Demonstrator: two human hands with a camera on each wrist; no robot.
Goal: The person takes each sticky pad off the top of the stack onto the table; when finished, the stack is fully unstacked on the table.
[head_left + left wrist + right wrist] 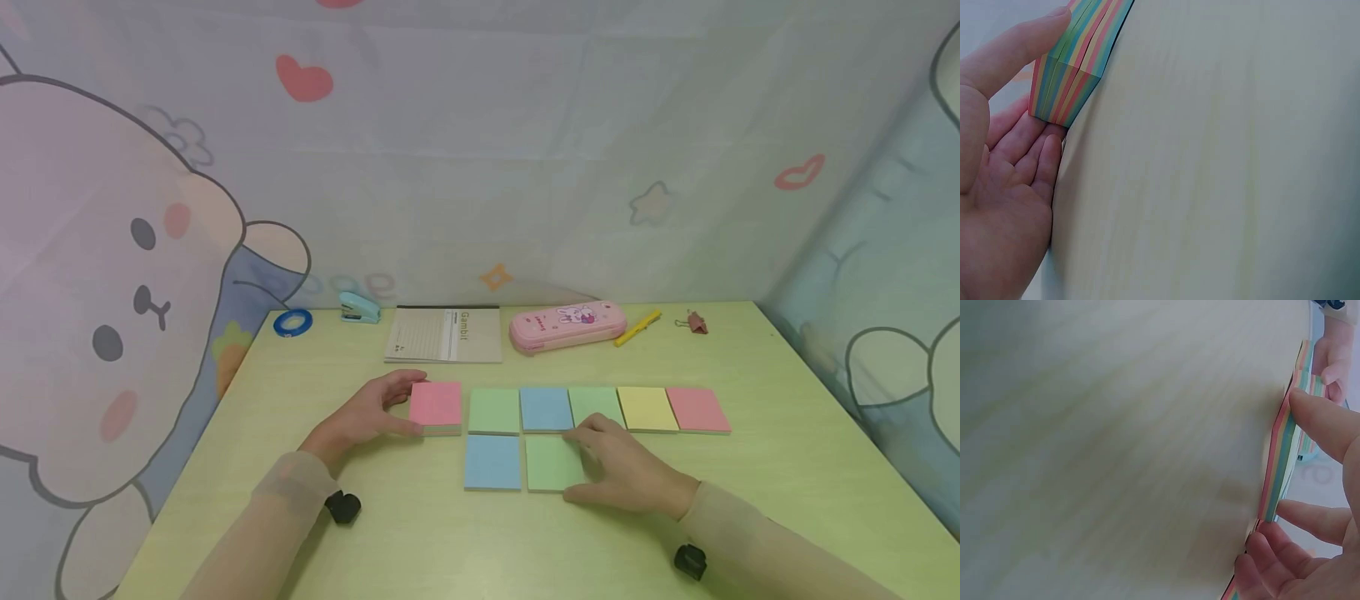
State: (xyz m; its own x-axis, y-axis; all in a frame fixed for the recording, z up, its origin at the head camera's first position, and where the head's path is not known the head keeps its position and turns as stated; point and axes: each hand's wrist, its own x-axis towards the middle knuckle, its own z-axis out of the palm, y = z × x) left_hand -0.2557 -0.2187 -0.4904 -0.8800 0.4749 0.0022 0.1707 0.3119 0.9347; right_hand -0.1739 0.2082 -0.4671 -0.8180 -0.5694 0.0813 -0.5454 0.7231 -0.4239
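Observation:
My left hand (372,414) grips a stack of sticky note pads (436,403) with a pink one on top, thumb along its near side and fingers behind. In the left wrist view the stack (1072,69) shows striped edges of several colours. My right hand (618,467) holds a green sticky note pad (553,464) between thumb and fingers, at the right of the front row. Left of that pad lies a blue pad (492,462). Behind them runs a row of single pads: green (493,411), blue (546,409), green (592,404), yellow (647,409) and pink (698,410).
Along the table's back edge lie blue tape (292,312), a light blue stapler (360,308), a notebook (442,335), a pink pencil case (567,326), a yellow pen (638,328) and a binder clip (696,322). A printed curtain (465,167) hangs behind.

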